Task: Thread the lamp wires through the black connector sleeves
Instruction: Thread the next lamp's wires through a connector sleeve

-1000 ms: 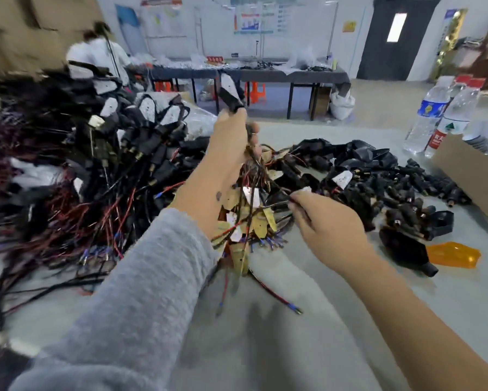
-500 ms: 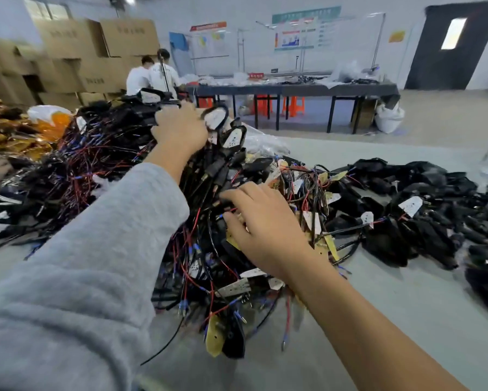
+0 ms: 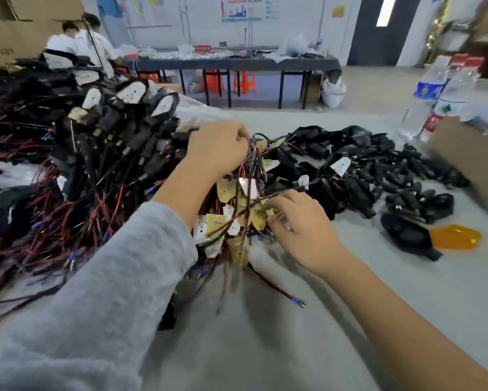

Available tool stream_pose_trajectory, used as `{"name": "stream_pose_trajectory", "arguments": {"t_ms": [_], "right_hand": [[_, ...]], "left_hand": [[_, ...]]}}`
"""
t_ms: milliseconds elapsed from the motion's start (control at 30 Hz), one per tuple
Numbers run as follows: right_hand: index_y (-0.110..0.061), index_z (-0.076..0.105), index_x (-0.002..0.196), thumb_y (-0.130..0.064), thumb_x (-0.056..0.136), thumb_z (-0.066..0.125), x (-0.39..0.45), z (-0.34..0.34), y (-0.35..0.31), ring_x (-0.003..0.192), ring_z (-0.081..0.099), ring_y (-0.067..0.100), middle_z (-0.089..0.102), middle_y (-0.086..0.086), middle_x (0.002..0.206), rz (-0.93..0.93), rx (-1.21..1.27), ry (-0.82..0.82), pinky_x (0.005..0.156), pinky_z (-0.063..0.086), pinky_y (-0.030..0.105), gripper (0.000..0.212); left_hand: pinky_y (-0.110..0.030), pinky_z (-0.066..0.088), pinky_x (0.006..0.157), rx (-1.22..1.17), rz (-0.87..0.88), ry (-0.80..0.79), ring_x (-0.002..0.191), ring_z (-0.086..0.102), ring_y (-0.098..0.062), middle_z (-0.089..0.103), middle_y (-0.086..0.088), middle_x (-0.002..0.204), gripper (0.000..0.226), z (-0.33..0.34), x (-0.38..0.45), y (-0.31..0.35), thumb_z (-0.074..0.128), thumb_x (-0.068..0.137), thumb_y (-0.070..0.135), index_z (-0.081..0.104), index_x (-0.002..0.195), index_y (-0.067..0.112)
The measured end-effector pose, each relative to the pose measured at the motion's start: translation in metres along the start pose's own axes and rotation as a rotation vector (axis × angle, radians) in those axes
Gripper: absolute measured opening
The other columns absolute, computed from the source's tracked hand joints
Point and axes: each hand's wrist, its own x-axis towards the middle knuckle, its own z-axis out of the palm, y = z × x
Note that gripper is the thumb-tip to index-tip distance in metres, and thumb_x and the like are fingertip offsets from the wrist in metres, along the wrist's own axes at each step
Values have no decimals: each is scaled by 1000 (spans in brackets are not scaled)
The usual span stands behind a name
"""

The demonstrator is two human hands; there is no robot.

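My left hand point(image 3: 219, 149) grips the top of a hanging bundle of lamp wires point(image 3: 241, 210), red and black leads with small yellow and white circuit boards, lifted above the grey table point(image 3: 265, 348). My right hand point(image 3: 302, 227) pinches wires and a board low on the bundle's right side. Loose leads with blue terminals point(image 3: 295, 300) dangle down to the table. A heap of black connector sleeves point(image 3: 378, 176) lies to the right. A tall pile of wired black lamp parts point(image 3: 82, 153) fills the left.
An orange lens with a black housing point(image 3: 451, 237) lies at right. Two water bottles point(image 3: 429, 100) and a cardboard box point(image 3: 468, 162) stand at the far right. Behind are a long work table point(image 3: 231, 63), stacked cartons and two seated people point(image 3: 79, 42).
My left hand came back from the far left pile to the centre and now holds the bundle up. My right hand moved right, onto the bundle's lower side. The view swung right.
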Motion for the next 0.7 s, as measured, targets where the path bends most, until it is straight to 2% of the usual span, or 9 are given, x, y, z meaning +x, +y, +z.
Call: {"name": "stream_pose_trajectory", "arguments": {"t_ms": [100, 200, 300, 367, 467, 533, 600, 700], "right_hand": [[-15, 65, 116, -16, 93, 55, -22, -7, 30, 104, 52, 27, 59, 6, 107, 104, 7, -13, 92, 39, 42, 25], [-15, 66, 115, -17, 91, 55, -32, -11, 54, 108, 53, 28, 60, 7, 110, 203, 12, -14, 93, 41, 41, 26], [-16, 68, 108, -15, 89, 55, -28, -11, 69, 106, 53, 24, 62, 5, 104, 263, 51, -10, 90, 41, 38, 23], [-16, 69, 102, -12, 88, 56, -23, -9, 75, 103, 54, 21, 63, 4, 100, 327, 142, 50, 86, 40, 34, 20], [-16, 70, 105, -10, 88, 57, -17, -6, 79, 107, 54, 18, 64, 3, 106, 435, 258, 137, 89, 37, 25, 22], [-17, 69, 111, -12, 88, 56, -16, -3, 81, 109, 53, 18, 62, 3, 111, 461, 273, 135, 94, 39, 26, 26], [-19, 68, 111, -14, 89, 56, -16, -1, 83, 109, 53, 17, 60, 1, 110, 457, 266, 126, 94, 40, 29, 26], [-22, 70, 102, -17, 89, 55, -16, 1, 85, 102, 55, 14, 62, -3, 103, 484, 340, 179, 88, 41, 27, 20]], "left_hand": [[-44, 50, 90, -45, 24, -66, 102, 59, -28, 68, -1, 109, 26, 32, -10, 33, 46, 90, 20, 67, 102, 28], [-43, 48, 91, -112, 55, -71, 109, 56, -28, 67, -1, 111, 26, 67, -25, 62, 46, 91, 22, 69, 101, 29], [-42, 46, 94, -213, -14, -116, 112, 52, -29, 60, -6, 119, 29, 101, -40, 79, 47, 91, 20, 69, 108, 27], [-39, 40, 99, -143, -50, -137, 115, 50, -31, 59, -7, 122, 30, 120, -50, 84, 46, 91, 21, 69, 109, 29], [-36, 30, 102, -69, -73, -64, 121, 41, -28, 57, -3, 123, 31, 138, -64, 84, 45, 93, 23, 71, 108, 29], [-34, 28, 103, -64, -71, 3, 123, 40, -26, 56, -3, 126, 31, 143, -68, 81, 46, 93, 20, 69, 111, 25], [-35, 32, 101, -73, -69, 52, 120, 43, -26, 60, -4, 125, 33, 144, -67, 78, 45, 91, 12, 68, 114, 19], [-37, 42, 90, -86, -87, 102, 114, 48, -28, 63, -7, 119, 40, 142, -63, 77, 44, 88, 1, 67, 118, 16]]}}
